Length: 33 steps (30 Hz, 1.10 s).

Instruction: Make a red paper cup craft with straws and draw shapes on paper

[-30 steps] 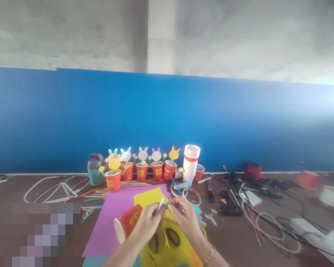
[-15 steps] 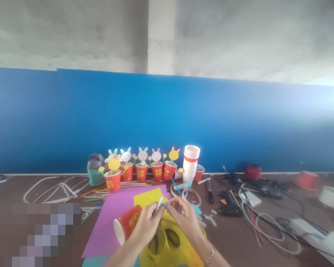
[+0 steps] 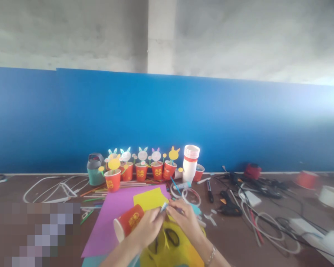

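My left hand [image 3: 151, 224] is closed in a pinch on a small pale blue-white strip [image 3: 164, 207], too small to make out exactly. The fingertips of my right hand [image 3: 183, 213] are closed at the strip's other side; whether they grip the same piece is hidden. Below both hands lies yellow sheet material [image 3: 180, 248], with black scissor handles [image 3: 172, 237] on it. A red paper cup [image 3: 128, 222] rests on its side just left of my left hand, on a purple paper sheet [image 3: 105, 230]. A smaller yellow sheet [image 3: 147, 198] lies behind my hands.
Several red cups [image 3: 141, 173] with paper animal faces stand along the blue partition [image 3: 167, 122]. Beside them is a stack of white cups [image 3: 189, 167]. A black glue gun [image 3: 229, 207], a marker [image 3: 209, 192] and tangled cables [image 3: 267, 226] lie to the right. Coloured sticks [image 3: 96, 194] lie left.
The white strip that stuck up from my left hand has tipped down toward my right fingertips. My left hand has turned slightly, and the two hands are closer together.
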Each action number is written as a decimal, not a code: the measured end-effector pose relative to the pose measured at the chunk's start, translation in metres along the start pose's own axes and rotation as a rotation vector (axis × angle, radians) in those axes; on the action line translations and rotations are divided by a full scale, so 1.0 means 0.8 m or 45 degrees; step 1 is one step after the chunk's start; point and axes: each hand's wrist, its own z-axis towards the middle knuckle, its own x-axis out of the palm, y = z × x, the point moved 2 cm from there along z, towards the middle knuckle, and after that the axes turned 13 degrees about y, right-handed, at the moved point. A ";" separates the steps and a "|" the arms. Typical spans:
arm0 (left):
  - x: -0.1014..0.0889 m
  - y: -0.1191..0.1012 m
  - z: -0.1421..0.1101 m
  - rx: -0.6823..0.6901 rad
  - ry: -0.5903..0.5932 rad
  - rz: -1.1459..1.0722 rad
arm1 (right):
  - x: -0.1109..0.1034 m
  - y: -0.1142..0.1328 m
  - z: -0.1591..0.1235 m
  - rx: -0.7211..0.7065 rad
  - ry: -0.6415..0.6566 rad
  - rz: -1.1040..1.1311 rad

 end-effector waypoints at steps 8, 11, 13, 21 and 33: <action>-0.002 0.009 -0.004 -0.164 0.274 -0.269 | -0.005 0.015 0.001 0.039 0.207 -0.043; -0.003 0.011 -0.004 -0.227 0.338 -0.365 | -0.004 0.012 0.000 0.049 0.228 -0.027; -0.003 0.011 -0.004 -0.249 0.362 -0.403 | -0.003 0.008 0.001 0.044 0.231 0.013; -0.004 0.007 -0.008 -0.233 0.359 -0.395 | 0.000 -0.003 0.002 0.163 0.290 0.147; -0.001 0.009 0.006 -0.112 0.053 -0.459 | -0.003 -0.006 0.000 0.150 0.212 0.192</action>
